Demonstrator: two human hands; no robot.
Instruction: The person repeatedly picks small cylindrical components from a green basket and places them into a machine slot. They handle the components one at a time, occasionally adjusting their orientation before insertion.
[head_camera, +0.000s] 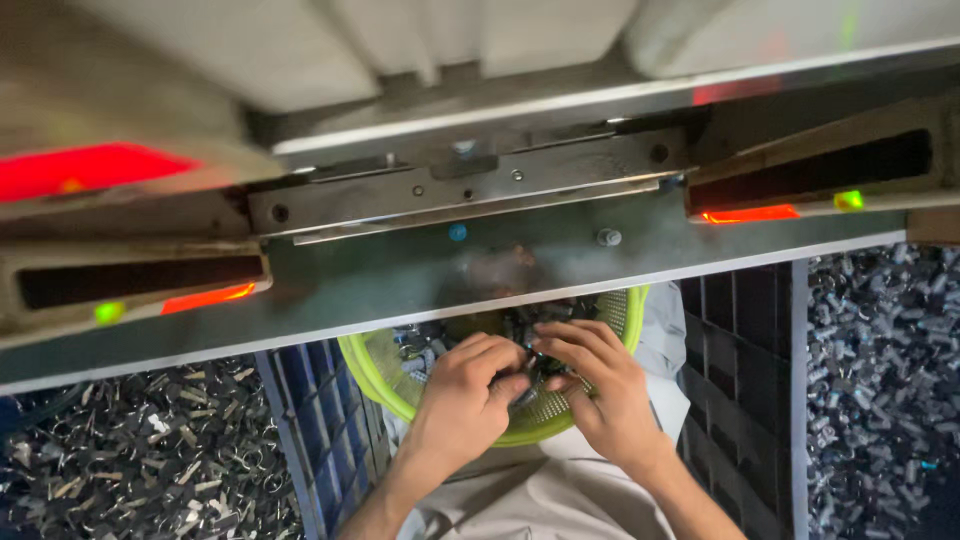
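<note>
A lime-green mesh basket (372, 376) rests on my lap, below the edge of a machine table, with small dark metal parts (520, 322) piled in it. Both hands are inside the basket. My left hand (462, 395) curls its fingers over a small metal part at the basket's middle. My right hand (600, 385) meets it from the right, fingertips pinching the same cluster of parts. What exactly lies between the fingers is hidden.
A grey-green machine table (400, 275) with a steel bar fixture (460, 185) spans the view above the basket. Light sensors glow red and green at left (205, 297) and right (750, 213). Blue crates (320, 430) of metal parts stand on both sides.
</note>
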